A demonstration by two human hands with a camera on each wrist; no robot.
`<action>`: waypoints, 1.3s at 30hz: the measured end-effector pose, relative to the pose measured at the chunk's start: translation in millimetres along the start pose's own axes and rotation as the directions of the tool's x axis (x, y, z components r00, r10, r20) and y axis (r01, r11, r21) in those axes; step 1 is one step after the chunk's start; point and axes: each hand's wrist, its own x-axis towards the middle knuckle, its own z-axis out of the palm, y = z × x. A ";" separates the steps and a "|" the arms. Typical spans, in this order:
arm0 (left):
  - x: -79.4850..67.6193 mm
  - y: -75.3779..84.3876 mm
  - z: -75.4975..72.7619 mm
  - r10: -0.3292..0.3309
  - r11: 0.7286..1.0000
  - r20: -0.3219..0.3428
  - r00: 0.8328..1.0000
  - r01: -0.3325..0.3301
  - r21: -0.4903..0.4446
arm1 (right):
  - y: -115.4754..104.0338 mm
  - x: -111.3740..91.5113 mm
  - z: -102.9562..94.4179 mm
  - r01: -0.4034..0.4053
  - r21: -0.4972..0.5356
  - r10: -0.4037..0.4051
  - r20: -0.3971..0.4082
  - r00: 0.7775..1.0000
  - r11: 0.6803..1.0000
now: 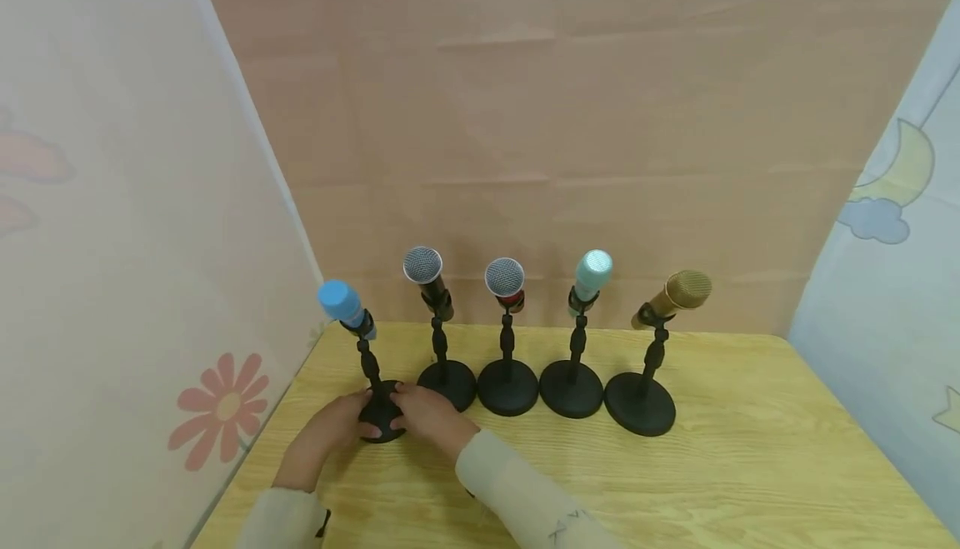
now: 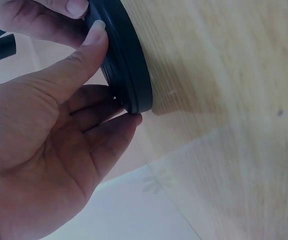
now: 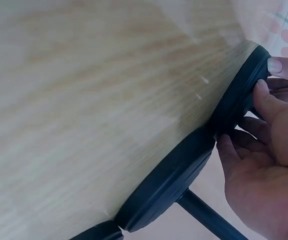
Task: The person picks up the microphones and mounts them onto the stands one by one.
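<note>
A blue-headed microphone (image 1: 341, 301) is clipped in a black desktop microphone stand (image 1: 381, 417) at the left end of a row. My left hand (image 1: 330, 428) grips the left side of this stand's round base, thumb on top and fingertips at its rim, as the left wrist view shows. From the other side my right hand (image 1: 431, 417) holds the same base (image 3: 241, 90), its thumb close to the left one. The neighbouring stand's base (image 3: 166, 185) sits right beside the right fingertips. In the head view, fingers and thumbs cover parts of the held base.
To the right stand a silver-headed black microphone (image 1: 423, 267), a silver-headed red one (image 1: 505, 279), a teal one (image 1: 592, 272) and a gold one (image 1: 686, 291), each in a black stand. The wooden table (image 1: 750, 449) meets a brown backdrop (image 1: 600, 157) and patterned side walls.
</note>
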 end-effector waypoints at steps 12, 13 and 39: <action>17.4 -5.8 -5.3 0.009 1.000 0.036 0.999 -0.009 0.001 | 3.3 8.9 -6.4 -0.022 0.017 0.022 0.027 0.999 1.000; 18.2 -5.4 -6.1 0.010 1.000 0.039 0.999 -0.010 0.002 | 3.6 9.1 -7.0 -0.024 0.025 0.023 0.028 0.999 0.999; 6.3 13.1 8.6 0.008 0.996 -0.001 1.000 -0.008 -0.085 | 14.9 -2.0 -9.1 0.003 0.075 0.001 -0.050 0.999 0.997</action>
